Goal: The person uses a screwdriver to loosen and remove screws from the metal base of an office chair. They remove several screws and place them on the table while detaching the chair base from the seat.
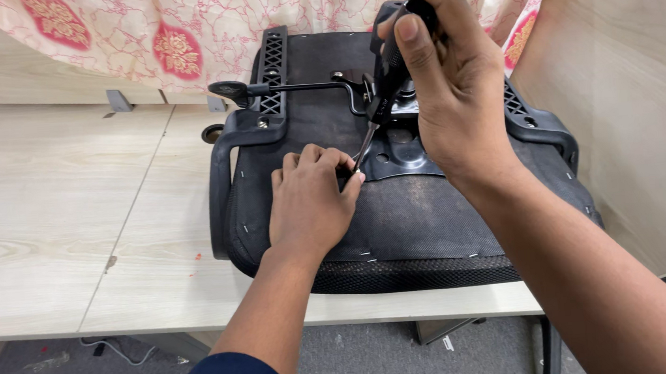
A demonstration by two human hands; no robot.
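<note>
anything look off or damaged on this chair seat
Nothing looks broken. The chair seat lies upside down on the desk, its fabric underside dusty and scuffed. The right hand holds a screwdriver tilted, tip by the left hand fingers at the metal plate edge.

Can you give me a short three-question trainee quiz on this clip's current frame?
1. True or false: the chair seat lies upside down on the wooden table.
2. Which hand holds the screwdriver? A) left hand B) right hand C) neither
3. Fill in: the screwdriver's tip meets the seat right beside the ____ hand's fingers.

Key: 1 true; its underside, with the metal plate and lever, faces up. 2 B; it grips the black handle from above. 3 left; that hand rests flat on the seat's fabric.
</note>
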